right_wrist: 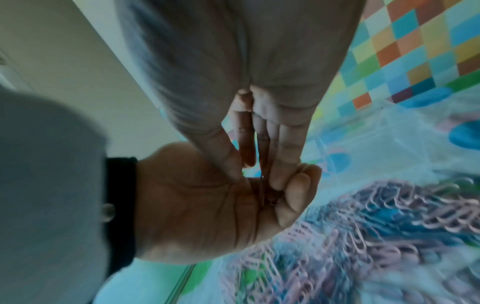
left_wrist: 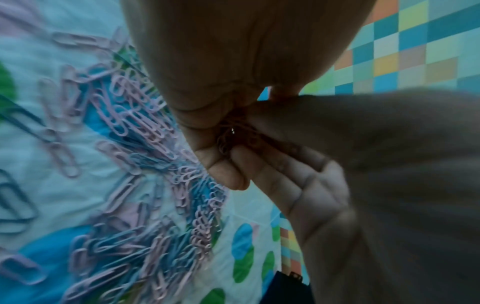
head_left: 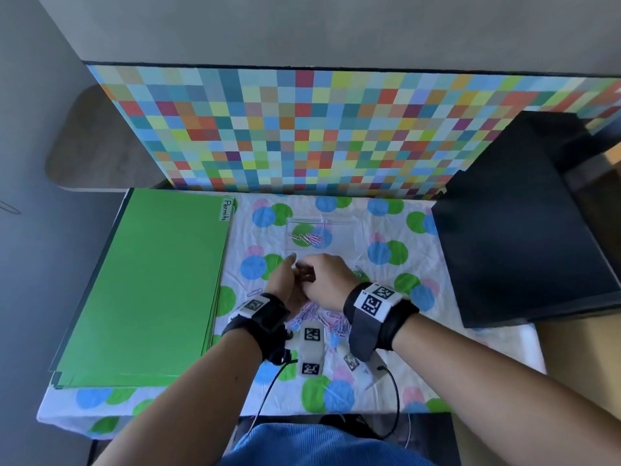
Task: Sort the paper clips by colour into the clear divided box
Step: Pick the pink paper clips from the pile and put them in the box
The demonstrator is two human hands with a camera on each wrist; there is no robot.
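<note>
A dotted white cloth (head_left: pixel 386 391) covers the table before a chequered wall (head_left: pixel 336 129).

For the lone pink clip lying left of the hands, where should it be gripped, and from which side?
Judging by the head view, the lone pink clip lies flat on the cloth, apart from the pile. Best come from straight above and pinch across its two long sides near the middle; flat wire gives no edge to grab from the side.

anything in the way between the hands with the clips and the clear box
Nothing visible. The left hand cups pink clips with the right hand reaching in; only bare spotted cloth lies between them and the clear divided box just beyond.
</note>
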